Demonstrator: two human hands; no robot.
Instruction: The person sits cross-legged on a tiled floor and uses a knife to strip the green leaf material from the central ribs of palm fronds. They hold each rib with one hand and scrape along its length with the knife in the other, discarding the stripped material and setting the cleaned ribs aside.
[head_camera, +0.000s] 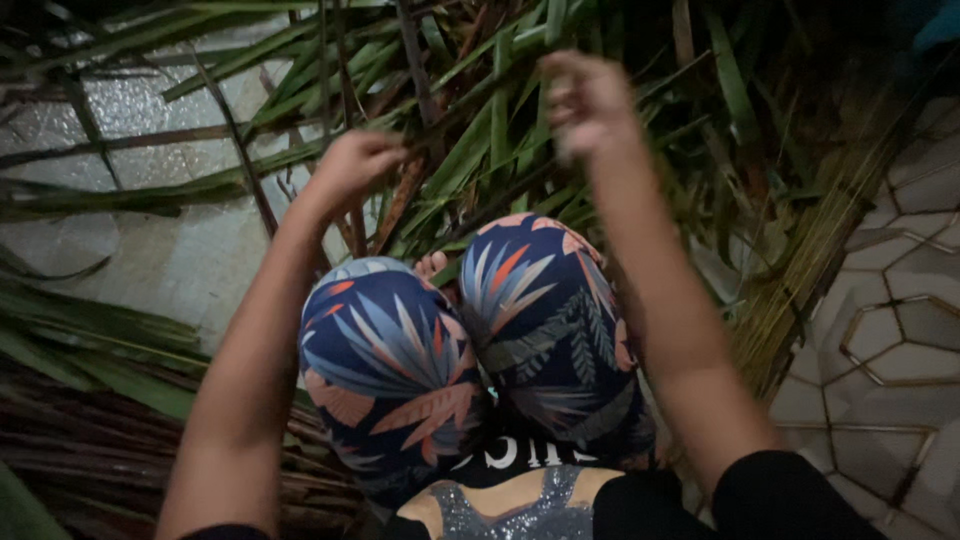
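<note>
Two bent knees in dark blue cloth printed with orange and pale leaves (470, 340) are seen closest, drawn up before a heap of long green palm leaves (480, 130) spread on the speckled grey floor (150, 250). The left hand (352, 165) is closed around a thin dark leaf stalk (425, 100), while the blurred right hand (585, 100) is pinched at the blades beside it. The stalk is judged best held steady while the blades are pulled away cleanly.

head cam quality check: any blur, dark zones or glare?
Head view: dim overall, with corners falling to near black. The right hand is motion-blurred, its fingers smeared; the left hand is softer than the knees, which look sharpest. Faint sheen on the wet-looking floor upper left; no hard glare. Leaves lose detail in shadow.
</note>
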